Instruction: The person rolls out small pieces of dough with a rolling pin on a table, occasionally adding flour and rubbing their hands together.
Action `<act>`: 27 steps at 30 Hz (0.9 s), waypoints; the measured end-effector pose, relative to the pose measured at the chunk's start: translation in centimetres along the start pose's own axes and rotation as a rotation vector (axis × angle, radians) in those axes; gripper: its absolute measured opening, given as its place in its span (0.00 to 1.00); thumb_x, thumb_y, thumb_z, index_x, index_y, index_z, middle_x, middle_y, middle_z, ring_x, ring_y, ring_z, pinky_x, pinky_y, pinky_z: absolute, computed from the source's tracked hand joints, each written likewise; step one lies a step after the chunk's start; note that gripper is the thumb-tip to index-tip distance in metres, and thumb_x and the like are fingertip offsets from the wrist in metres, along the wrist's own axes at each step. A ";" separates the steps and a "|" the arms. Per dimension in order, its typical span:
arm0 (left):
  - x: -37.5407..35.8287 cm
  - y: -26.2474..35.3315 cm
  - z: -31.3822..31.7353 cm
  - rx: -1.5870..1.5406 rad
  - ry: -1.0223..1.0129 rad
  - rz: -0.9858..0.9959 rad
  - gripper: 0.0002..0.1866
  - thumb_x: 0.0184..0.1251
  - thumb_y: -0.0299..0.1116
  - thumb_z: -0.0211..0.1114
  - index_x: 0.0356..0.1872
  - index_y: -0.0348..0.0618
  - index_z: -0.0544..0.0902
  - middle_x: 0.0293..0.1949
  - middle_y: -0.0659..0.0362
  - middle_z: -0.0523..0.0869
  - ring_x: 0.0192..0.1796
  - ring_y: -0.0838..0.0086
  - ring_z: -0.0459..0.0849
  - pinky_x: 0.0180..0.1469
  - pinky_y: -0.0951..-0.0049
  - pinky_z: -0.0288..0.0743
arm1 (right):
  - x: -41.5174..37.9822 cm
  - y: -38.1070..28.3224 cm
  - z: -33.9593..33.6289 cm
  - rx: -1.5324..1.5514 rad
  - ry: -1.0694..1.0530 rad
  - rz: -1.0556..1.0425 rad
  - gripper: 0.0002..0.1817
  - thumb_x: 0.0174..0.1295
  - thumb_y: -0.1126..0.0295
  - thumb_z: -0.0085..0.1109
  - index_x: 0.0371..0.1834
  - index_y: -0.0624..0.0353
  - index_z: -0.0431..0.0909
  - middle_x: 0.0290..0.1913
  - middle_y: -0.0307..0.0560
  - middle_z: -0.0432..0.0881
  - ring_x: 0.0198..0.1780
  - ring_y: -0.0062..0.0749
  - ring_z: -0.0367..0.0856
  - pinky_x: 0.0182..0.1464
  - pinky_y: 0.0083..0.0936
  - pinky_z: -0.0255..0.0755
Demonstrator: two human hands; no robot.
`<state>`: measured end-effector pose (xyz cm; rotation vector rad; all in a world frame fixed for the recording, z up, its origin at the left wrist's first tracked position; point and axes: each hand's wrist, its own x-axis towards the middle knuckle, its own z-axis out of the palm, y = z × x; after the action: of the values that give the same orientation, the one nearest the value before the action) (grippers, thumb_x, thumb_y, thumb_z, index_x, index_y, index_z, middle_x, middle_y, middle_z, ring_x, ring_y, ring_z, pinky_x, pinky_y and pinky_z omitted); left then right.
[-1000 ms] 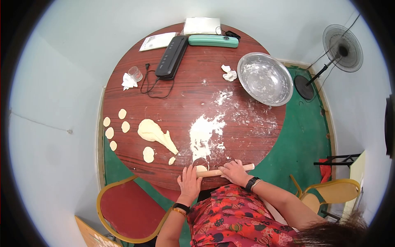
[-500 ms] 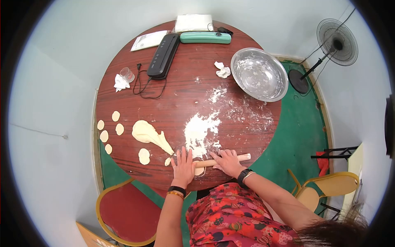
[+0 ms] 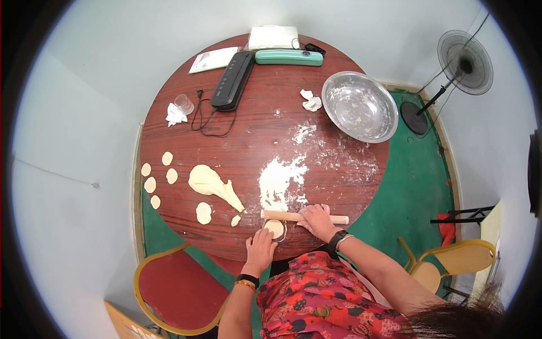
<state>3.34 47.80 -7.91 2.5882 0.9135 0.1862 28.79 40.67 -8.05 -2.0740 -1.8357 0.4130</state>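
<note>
My left hand [image 3: 259,248] has its fingertips and thumb at the lower left edge of a small dough round [image 3: 274,228], gripping its rim on the floured table. With my right hand [image 3: 319,222] I grasp the wooden rolling pin [image 3: 285,216], which lies crosswise just beyond the round. A small dough scrap [image 3: 236,221] rests left of the round. Farther left is a large dough lump [image 3: 206,182] with a long tapering tail. Two joined or overlapping dough pieces [image 3: 204,213] sit below it, and several thin dough rounds [image 3: 171,176] lie near the left edge.
White flour [image 3: 278,183] is spread over the table [image 3: 237,150]. A metal bowl [image 3: 361,107] stands at right, beside a crumpled tissue [image 3: 310,100]. A black corded appliance [image 3: 232,82], a green device [image 3: 289,57] and a glass [image 3: 183,104] are toward the back. Chairs [image 3: 180,288] flank the table.
My left hand has come off the rolling pin and moved down to the dough round's edge. The pin has shifted away from me, uncovering the round; my right hand stays on it.
</note>
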 end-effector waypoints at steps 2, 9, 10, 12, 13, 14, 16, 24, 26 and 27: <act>-0.6 0.7 0.1 0.043 0.011 -0.015 0.21 0.67 0.39 0.61 0.59 0.46 0.75 0.59 0.57 0.75 0.64 0.61 0.70 0.62 0.51 0.58 | -0.1 0.2 -0.3 0.018 0.043 -0.001 0.20 0.60 0.53 0.64 0.51 0.50 0.79 0.44 0.42 0.78 0.50 0.40 0.73 0.55 0.44 0.59; 0.5 2.7 1.2 -0.112 0.179 -0.439 0.27 0.61 0.41 0.69 0.61 0.48 0.73 0.55 0.51 0.75 0.60 0.52 0.70 0.58 0.46 0.62 | -0.9 0.9 -0.9 -0.008 0.012 0.039 0.21 0.58 0.53 0.65 0.51 0.51 0.79 0.44 0.42 0.78 0.50 0.40 0.74 0.55 0.43 0.59; 1.4 2.9 1.2 -0.112 0.177 -0.512 0.29 0.58 0.41 0.71 0.60 0.47 0.73 0.54 0.50 0.75 0.59 0.51 0.70 0.57 0.46 0.63 | -1.1 0.9 -0.9 -0.005 0.009 0.047 0.21 0.58 0.53 0.65 0.51 0.51 0.79 0.44 0.42 0.78 0.50 0.40 0.74 0.55 0.43 0.59; 2.5 3.1 1.2 -0.131 0.180 -0.602 0.28 0.55 0.40 0.74 0.56 0.48 0.74 0.53 0.49 0.75 0.58 0.49 0.71 0.54 0.46 0.66 | -1.5 0.9 -1.0 -0.001 0.003 0.062 0.21 0.58 0.53 0.65 0.51 0.51 0.79 0.44 0.42 0.78 0.50 0.40 0.74 0.55 0.42 0.59; 2.8 3.1 1.5 -0.150 0.187 -0.619 0.26 0.54 0.40 0.75 0.53 0.48 0.76 0.53 0.49 0.75 0.58 0.49 0.71 0.54 0.46 0.66 | -1.7 1.0 -1.1 0.006 0.011 0.072 0.21 0.59 0.52 0.65 0.50 0.50 0.78 0.44 0.42 0.78 0.50 0.40 0.74 0.55 0.43 0.59; 3.2 3.0 1.5 -0.167 0.198 -0.638 0.24 0.52 0.40 0.75 0.49 0.48 0.78 0.52 0.49 0.75 0.57 0.49 0.71 0.53 0.46 0.67 | -1.9 1.0 -1.1 0.013 0.019 0.077 0.21 0.59 0.52 0.65 0.50 0.50 0.78 0.44 0.42 0.78 0.50 0.40 0.74 0.55 0.44 0.59; 3.8 2.8 1.5 -0.169 0.154 -0.651 0.18 0.52 0.38 0.76 0.42 0.48 0.79 0.48 0.51 0.78 0.54 0.50 0.74 0.51 0.48 0.69 | -2.0 1.0 -1.1 0.023 0.049 0.073 0.21 0.59 0.51 0.64 0.50 0.49 0.78 0.44 0.42 0.78 0.50 0.40 0.74 0.55 0.44 0.59; 3.4 1.5 2.7 -0.304 0.215 -0.502 0.09 0.57 0.31 0.71 0.38 0.46 0.83 0.36 0.52 0.82 0.46 0.53 0.80 0.49 0.51 0.73 | -3.3 1.6 -1.2 0.014 0.057 0.086 0.22 0.57 0.53 0.67 0.51 0.50 0.78 0.45 0.42 0.79 0.50 0.42 0.75 0.54 0.44 0.59; 3.3 1.0 2.5 -0.381 0.279 -0.428 0.06 0.59 0.28 0.68 0.38 0.42 0.84 0.35 0.51 0.82 0.45 0.54 0.81 0.49 0.53 0.73 | -3.5 1.8 -1.0 0.011 0.052 0.090 0.22 0.57 0.53 0.66 0.51 0.50 0.78 0.45 0.42 0.79 0.51 0.42 0.74 0.54 0.44 0.59; 3.2 0.5 2.6 -0.447 0.339 -0.382 0.06 0.60 0.27 0.68 0.38 0.41 0.84 0.35 0.50 0.83 0.45 0.54 0.81 0.48 0.55 0.74 | -3.5 1.7 -1.2 0.016 0.034 0.099 0.22 0.57 0.53 0.66 0.52 0.50 0.78 0.45 0.42 0.79 0.51 0.42 0.74 0.54 0.44 0.59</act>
<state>6.73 48.65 -10.08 1.9636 1.2927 0.6522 30.41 36.91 -7.73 -2.1540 -1.7093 0.4134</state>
